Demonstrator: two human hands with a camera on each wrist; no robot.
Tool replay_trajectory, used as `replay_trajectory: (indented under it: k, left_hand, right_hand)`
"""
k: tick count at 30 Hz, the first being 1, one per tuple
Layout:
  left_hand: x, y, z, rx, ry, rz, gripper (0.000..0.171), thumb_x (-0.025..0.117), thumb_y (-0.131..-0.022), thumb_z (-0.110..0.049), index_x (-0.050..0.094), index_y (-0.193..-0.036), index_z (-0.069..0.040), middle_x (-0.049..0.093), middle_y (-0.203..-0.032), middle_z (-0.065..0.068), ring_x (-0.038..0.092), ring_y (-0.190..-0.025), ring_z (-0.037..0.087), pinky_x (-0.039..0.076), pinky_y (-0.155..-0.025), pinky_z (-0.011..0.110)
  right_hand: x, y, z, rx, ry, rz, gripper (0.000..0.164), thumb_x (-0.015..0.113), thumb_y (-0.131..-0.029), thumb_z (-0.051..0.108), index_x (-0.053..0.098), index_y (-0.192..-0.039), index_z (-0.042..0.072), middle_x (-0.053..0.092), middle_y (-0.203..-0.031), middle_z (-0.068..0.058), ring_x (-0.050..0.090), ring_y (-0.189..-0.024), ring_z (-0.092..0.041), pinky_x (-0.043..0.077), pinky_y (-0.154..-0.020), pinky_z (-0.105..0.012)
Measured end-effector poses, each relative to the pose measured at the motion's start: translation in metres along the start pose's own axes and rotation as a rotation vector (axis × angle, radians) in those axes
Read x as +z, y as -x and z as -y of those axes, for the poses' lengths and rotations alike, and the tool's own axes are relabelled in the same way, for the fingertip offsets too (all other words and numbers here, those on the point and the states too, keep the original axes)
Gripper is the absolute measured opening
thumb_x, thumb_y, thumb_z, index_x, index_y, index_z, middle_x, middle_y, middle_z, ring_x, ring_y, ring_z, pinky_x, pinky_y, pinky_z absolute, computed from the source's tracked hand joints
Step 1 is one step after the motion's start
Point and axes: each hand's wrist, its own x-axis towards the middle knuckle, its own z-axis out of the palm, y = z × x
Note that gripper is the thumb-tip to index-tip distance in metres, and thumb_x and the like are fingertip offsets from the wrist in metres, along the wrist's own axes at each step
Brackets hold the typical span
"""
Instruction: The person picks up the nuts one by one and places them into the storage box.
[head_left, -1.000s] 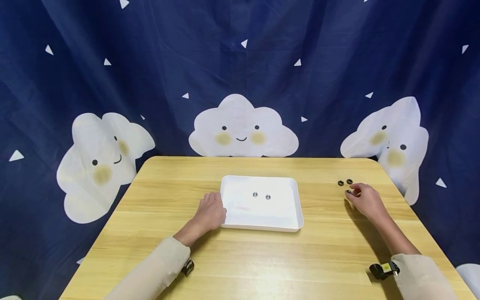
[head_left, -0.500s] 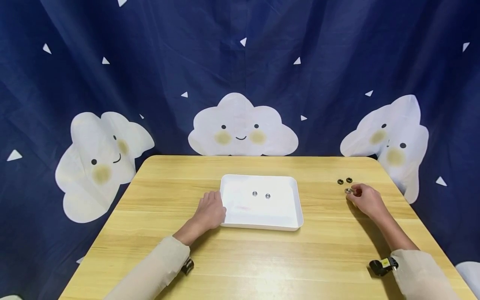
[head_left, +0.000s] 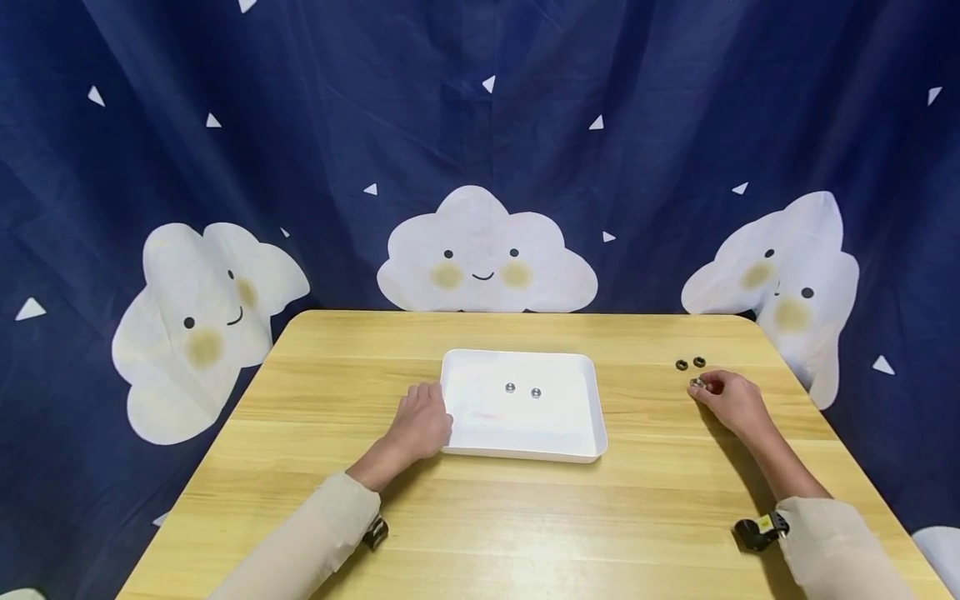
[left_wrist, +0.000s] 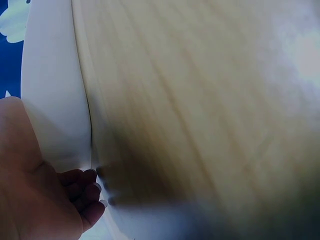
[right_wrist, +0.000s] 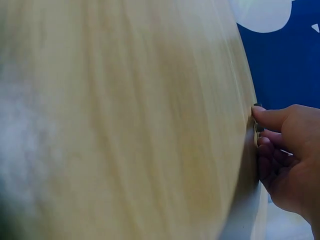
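Note:
My left hand (head_left: 422, 423) grips the left edge of a white tray (head_left: 525, 453), its fingers curled at the rim. The tray's side wall (left_wrist: 56, 95) shows beside that hand (left_wrist: 37, 185) in the left wrist view. Inside the tray lie two small silver hex nuts, one nut (head_left: 510, 388) left of the other nut (head_left: 536, 393). At the table's right side my right hand (head_left: 733, 402) pinches another nut (head_left: 697, 382) between thumb and fingertips, low over the wood. In the right wrist view my thumb (right_wrist: 272, 119) partly hides it.
Two dark nuts, one nut (head_left: 682, 365) and a second nut (head_left: 700, 362), lie on the wooden table (head_left: 540, 525) just beyond my right hand. A blue curtain (head_left: 480, 125) with cloud prints hangs behind the table's far edge.
The nut at my right fingertips looked dark a second ago, then turned and showed a silver side, and now shows a bright top. My left hand and the tray stay put.

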Motion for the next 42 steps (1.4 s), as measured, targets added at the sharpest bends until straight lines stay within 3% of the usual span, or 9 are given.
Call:
replay_trajectory:
  k: [16, 32, 42]
  left_hand:
    - [-0.0001, -0.0018, -0.0003, -0.005, -0.020, -0.003, 0.026, 0.052, -0.099, -0.021, 0.046, -0.113, 0.000, 0.043, -0.098, 0.009, 0.036, -0.092, 0.027, 0.031, -0.080, 0.036]
    - [0.0006, -0.0004, 0.0002, -0.011, -0.022, 0.000, 0.024, 0.052, -0.098, -0.021, 0.047, -0.111, -0.001, 0.043, -0.096, 0.009, 0.036, -0.091, 0.027, 0.030, -0.079, 0.036]
    - [0.0001, 0.0001, -0.0017, -0.022, -0.019, -0.002, 0.027, 0.053, -0.099, -0.021, 0.047, -0.115, 0.000, 0.044, -0.099, 0.010, 0.037, -0.094, 0.028, 0.032, -0.082, 0.037]
  right_hand:
    - [0.0032, 0.0005, 0.0012, 0.008, -0.016, -0.103, 0.034, 0.073, -0.096, 0.027, 0.074, -0.110, -0.004, 0.075, -0.101, -0.024, 0.068, -0.090, -0.036, 0.049, -0.074, -0.038]
    - [0.0011, 0.0003, -0.0001, -0.019, 0.025, -0.010, 0.028, 0.067, -0.100, 0.024, 0.067, -0.098, -0.004, 0.068, -0.085, -0.016, 0.055, -0.072, -0.018, 0.041, -0.065, -0.031]
    - [-0.0049, -0.0014, -0.0019, -0.044, 0.041, -0.062, 0.031, 0.069, -0.098, 0.027, 0.073, -0.099, -0.003, 0.075, -0.093, -0.021, 0.063, -0.074, -0.018, 0.046, -0.065, -0.030]
